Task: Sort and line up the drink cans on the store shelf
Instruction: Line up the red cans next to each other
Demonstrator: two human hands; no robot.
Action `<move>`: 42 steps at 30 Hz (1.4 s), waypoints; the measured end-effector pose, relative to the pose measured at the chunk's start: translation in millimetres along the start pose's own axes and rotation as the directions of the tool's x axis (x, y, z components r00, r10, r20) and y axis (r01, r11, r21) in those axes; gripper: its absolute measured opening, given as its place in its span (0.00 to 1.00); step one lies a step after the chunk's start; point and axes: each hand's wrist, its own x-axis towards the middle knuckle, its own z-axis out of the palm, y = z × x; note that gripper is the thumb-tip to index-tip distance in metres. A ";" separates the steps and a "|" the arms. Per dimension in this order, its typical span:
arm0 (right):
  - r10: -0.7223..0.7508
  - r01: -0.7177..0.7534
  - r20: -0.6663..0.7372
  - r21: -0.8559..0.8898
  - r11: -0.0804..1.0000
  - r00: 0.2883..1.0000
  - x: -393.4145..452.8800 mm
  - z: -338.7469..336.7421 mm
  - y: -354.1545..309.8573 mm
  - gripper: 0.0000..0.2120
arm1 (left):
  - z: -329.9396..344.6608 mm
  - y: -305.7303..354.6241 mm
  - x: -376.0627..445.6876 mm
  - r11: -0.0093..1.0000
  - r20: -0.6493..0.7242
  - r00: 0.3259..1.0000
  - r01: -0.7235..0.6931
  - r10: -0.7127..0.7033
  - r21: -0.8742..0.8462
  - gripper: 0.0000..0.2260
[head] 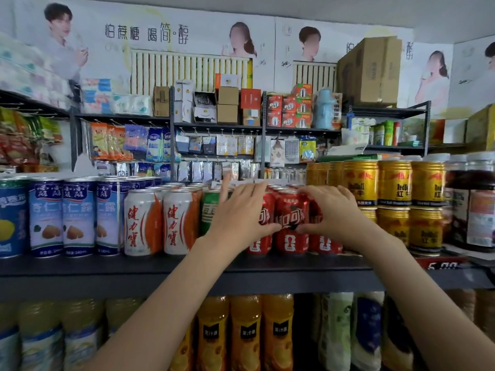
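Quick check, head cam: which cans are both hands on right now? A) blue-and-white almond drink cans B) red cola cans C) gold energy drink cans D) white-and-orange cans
B: the left hand and right hand both rest on the red cola cans at mid-shelf, thumbs on the front can between them; the other cans stand untouched to either side.

My left hand and right hand rest on either side of one cola can at the front of the shelf. More cola cans stand behind it and on both sides. Left of them stands a soda can, then sports drink cans, then almond drink cans. Right of the cola, energy drink cans are stacked two high. Juice bottles stand on the level below.
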 end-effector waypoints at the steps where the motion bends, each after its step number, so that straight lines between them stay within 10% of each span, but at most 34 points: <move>1: -0.017 0.017 -0.016 0.004 1.000 1.000 0.3 5.4 4.2 0.37 | 3.9 2.3 2.9 1.000 0.007 1.000 0.012 -0.012 0.024 0.39; 20: -0.177 0.185 -0.074 0.124 0.975 0.981 8.4 9.8 23.5 0.31 | 7.1 6.4 6.7 0.990 -0.002 0.992 0.124 -0.124 0.074 0.33; 25: 0.092 0.024 -0.399 0.276 0.961 0.912 -16.7 -34.4 55.7 0.20 | 3.3 20.4 14.4 0.997 -0.060 0.995 0.077 -0.078 -0.010 0.35; 30: 0.011 0.025 -0.157 0.221 0.975 0.988 -17.5 -8.9 59.3 0.21 | 13.9 43.1 27.4 0.998 0.008 1.000 -0.016 0.017 -0.054 0.29; 42: 0.094 -0.045 -0.247 0.197 0.979 0.965 -0.4 9.6 44.3 0.22 | 26.8 42.6 29.9 0.998 -0.074 0.997 0.017 -0.021 -0.055 0.28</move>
